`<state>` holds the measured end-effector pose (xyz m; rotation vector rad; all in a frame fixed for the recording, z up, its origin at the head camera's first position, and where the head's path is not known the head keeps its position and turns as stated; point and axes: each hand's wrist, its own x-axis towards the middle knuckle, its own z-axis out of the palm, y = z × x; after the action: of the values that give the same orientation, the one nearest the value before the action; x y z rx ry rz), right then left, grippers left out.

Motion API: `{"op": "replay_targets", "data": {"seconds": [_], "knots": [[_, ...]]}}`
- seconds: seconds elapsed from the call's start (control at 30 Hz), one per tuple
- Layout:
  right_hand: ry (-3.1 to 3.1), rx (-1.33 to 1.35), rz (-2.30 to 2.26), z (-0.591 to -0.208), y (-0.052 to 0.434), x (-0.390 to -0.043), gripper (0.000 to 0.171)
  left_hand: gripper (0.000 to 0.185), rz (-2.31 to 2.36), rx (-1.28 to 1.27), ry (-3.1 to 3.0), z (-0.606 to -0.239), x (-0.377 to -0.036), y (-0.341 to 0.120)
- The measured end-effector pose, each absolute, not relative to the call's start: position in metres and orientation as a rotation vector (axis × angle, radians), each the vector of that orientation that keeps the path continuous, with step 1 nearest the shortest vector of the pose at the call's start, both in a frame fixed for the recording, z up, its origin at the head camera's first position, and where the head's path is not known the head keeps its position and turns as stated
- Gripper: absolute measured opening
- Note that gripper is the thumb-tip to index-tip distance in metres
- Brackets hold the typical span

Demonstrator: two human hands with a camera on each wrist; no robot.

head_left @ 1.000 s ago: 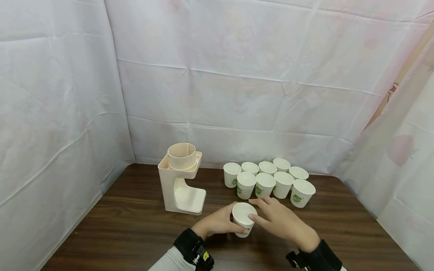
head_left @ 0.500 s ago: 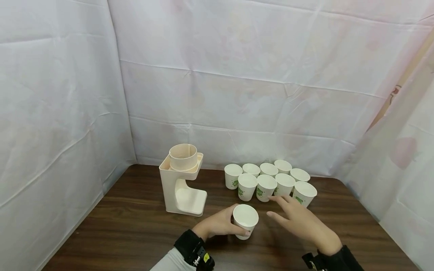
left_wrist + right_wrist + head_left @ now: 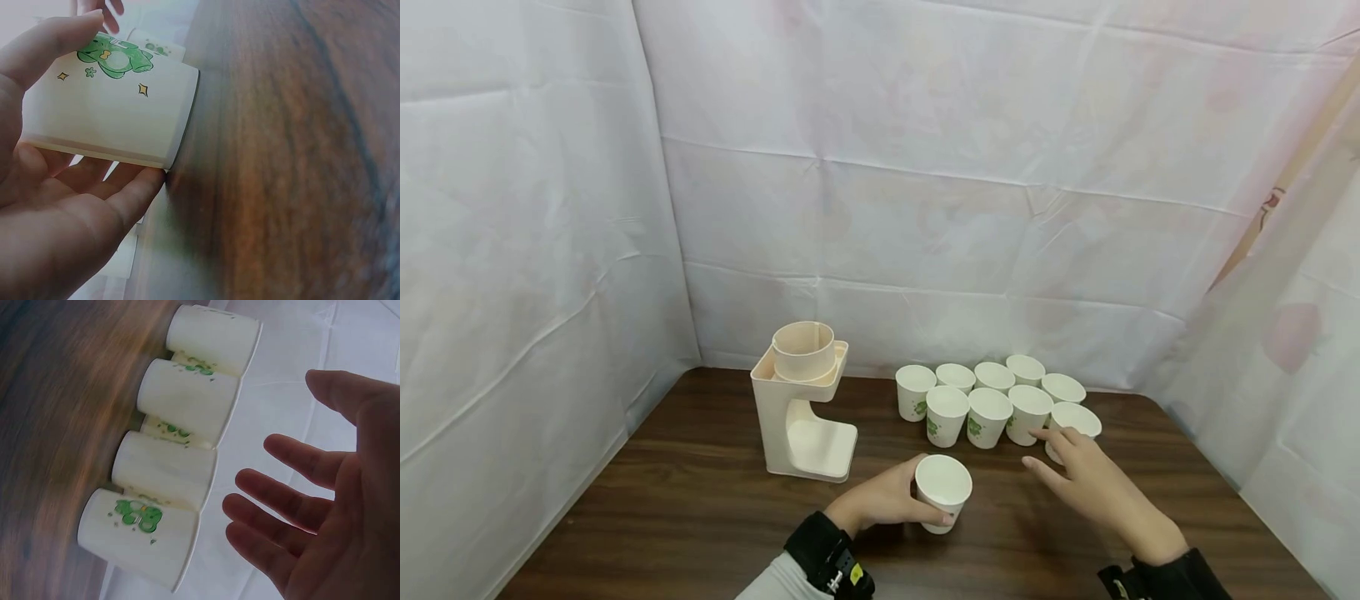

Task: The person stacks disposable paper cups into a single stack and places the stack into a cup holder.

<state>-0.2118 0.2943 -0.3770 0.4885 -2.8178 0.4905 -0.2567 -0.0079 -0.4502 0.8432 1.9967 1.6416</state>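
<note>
While a person's left hand (image 3: 886, 500) grips a white cup (image 3: 943, 487) at the near side of a dark wood-grain table (image 3: 685, 500), the right hand (image 3: 1093, 479) hovers by a cluster of matching cups (image 3: 989, 417), holding nothing. The left thumb and fingers curl around the gripped cup's wall, thumb on one side and fingers on the other, and its mouth faces up toward the head camera. From the left wrist, a green cartoon figure (image 3: 119, 59) with an orange bow and small orange stars shows on its side; whether its base touches the wood cannot be told. The right hand's fingers are spread and slightly bent, the thumb well apart from them, and in the head view they overlap the near right-hand cup (image 3: 1077, 417) of the group. From the right wrist, a gap shows between the fingertips and the cups. Nine cups stand close together in two staggered rows, mouths up, several bearing green prints. To the left of them stands a cream-coloured stand (image 3: 777, 425), with a round, open-topped cylinder (image 3: 803, 354) at its top and a flat foot below. Black straps circle both wrists, and pale cloth (image 3: 880, 208) with faint pink patches hangs behind the table.
</note>
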Motion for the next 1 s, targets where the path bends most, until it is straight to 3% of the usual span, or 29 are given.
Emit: {"op": "replay_targets", "data": {"seconds": [0.33,1.0], "knots": [[-2.679,0.441,0.347,-0.380,0.310,-0.219,0.049,0.064,1.643,0.839,1.987,-0.448,-0.255,-0.008],[-2.684,0.285,0.339,-0.390,0.341,-0.253,0.061,0.064,1.638,0.829,1.999,-0.448,-0.256,-0.007]]}}
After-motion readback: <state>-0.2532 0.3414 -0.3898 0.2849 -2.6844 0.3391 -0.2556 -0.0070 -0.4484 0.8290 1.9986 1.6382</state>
